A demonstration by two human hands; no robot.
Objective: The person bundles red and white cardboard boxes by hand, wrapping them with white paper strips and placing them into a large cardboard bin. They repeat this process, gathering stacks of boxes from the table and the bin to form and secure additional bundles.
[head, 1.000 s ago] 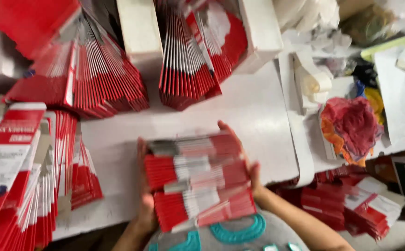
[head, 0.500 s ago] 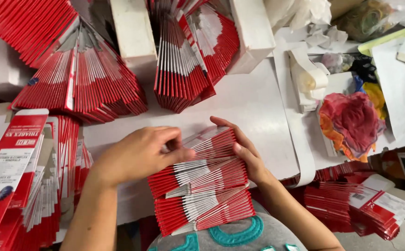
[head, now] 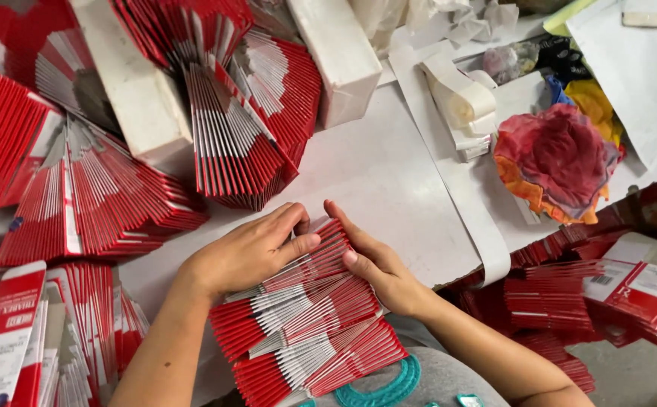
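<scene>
A thick stack of flattened red and white cartons (head: 306,324) lies fanned on its side at the near edge of the white table (head: 389,181), against my lap. My left hand (head: 249,249) rests palm down on the far top end of the stack, fingers together. My right hand (head: 374,264) presses the stack's right side, fingers stretched along the carton edges. Both hands squeeze the far end of the same stack between them.
More fanned bundles of the same red cartons lie at the left (head: 80,203), at the back (head: 245,105) and low at the right (head: 569,294). White blocks (head: 340,53) stand among them. A crumpled red-orange cloth (head: 558,162) and a roll of white tape (head: 460,98) sit at the right.
My left hand came from under the stack's left side up onto its far top. The stack moved a little farther onto the table and my view tilted closer.
</scene>
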